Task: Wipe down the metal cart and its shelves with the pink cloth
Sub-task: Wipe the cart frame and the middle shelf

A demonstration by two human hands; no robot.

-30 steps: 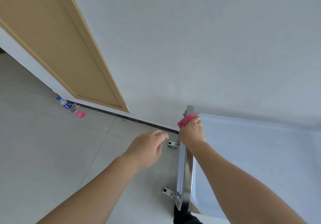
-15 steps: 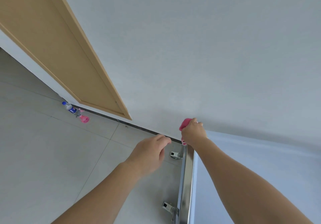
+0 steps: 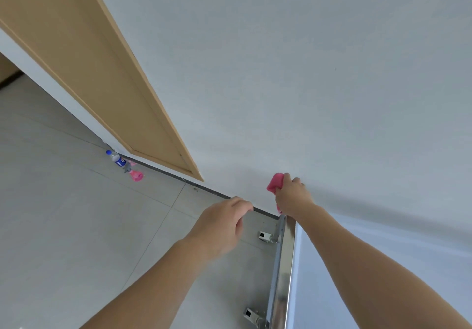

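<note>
The right hand (image 3: pixel 292 196) has a closed grip on the pink cloth (image 3: pixel 275 183): the fingers are curled round it, and a bunched fold projects past the knuckles toward the wall (image 3: pixel 293 78). A small pink strip also shows below the wrist, at the far end of the cart rail. The palm side of this grip is hidden, so how much cloth is inside the fist cannot be determined. The hand sits at the far corner of the metal cart (image 3: pixel 283 277), above the end of its polished side rail; whether the cloth touches the rail or the wall cannot be determined. The left hand (image 3: pixel 219 226) hovers just beside the cart, over the floor (image 3: pixel 63 226), with fingers loosely curled, holding nothing and touching nothing. Of the cart, only the rail, a pale top surface at the right, and two casters (image 3: pixel 265 236) below the rail are visible; the shelves are out of view and the cart is cut off by the lower edge and right side of the frame. Both forearms are cut off at the bottom edge. Well apart, at the foot of a tan door (image 3: pixel 84 60), a plastic bottle (image 3: pixel 116 159) with a blue cap and label lies on the floor just beside a pink spray bottle (image 3: pixel 135 174); the label text is too small to read.
</note>
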